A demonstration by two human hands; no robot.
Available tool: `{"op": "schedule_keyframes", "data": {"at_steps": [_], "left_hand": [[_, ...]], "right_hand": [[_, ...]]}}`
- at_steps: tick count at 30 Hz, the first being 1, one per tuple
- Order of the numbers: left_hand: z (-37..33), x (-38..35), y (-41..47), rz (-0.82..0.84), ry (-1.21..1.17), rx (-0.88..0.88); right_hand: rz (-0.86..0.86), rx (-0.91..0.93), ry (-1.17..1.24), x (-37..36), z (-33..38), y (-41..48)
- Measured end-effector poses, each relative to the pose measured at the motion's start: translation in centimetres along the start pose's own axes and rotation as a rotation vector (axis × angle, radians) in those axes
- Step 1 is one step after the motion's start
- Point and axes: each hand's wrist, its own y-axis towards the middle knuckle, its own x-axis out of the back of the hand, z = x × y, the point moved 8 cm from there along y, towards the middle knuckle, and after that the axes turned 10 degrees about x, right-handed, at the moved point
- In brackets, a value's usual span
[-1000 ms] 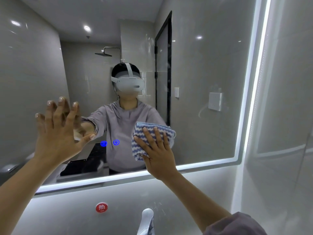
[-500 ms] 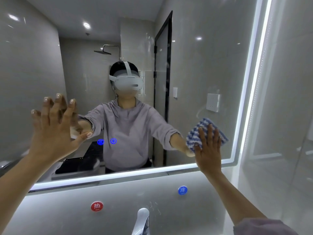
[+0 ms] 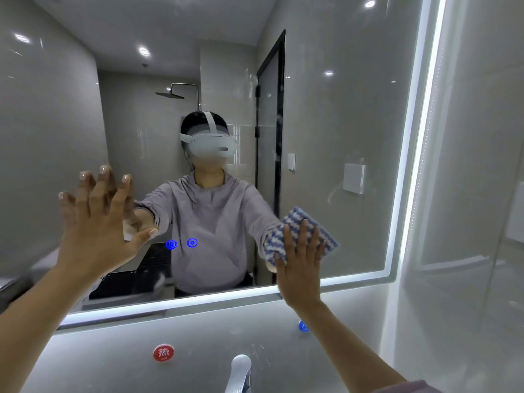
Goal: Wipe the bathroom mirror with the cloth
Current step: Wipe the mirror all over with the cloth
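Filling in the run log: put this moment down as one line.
phase: wiping | right hand: flat, pressing cloth on mirror, lower right | left hand: fingers spread against mirror | tap: below, untouched

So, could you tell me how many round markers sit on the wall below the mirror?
2: a red marker left of the tap, a blue marker right of it, partly behind the right forearm.

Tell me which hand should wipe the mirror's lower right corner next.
Right. The right hand presses the cloth flat on the mirror, just left of that corner. The left hand is bare, splayed at the mirror's far left.
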Motion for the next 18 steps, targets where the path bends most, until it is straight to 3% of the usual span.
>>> {"op": "schedule_keyframes", "data": {"at_steps": [4, 8, 13, 18], "left_hand": [[0.1, 0.1, 0.0, 0.031, -0.009, 0.023], [0.1, 0.2, 0.0, 0.046, -0.013, 0.029], [0.1, 0.5, -0.1, 0.053, 0.004, 0.029], [0.0, 0.9, 0.0, 0.035, 0.033, 0.021]], "right_hand": [[-0.001, 0.157, -0.045, -1.1, 4.8, 1.5], [-0.032, 0.185, -0.051, -1.0, 6.4, 2.3], [0.014, 0.276, -0.089, -0.9, 4.6, 2.0], [0.022, 0.179, -0.11, 0.4, -1.8, 0.9]]}}
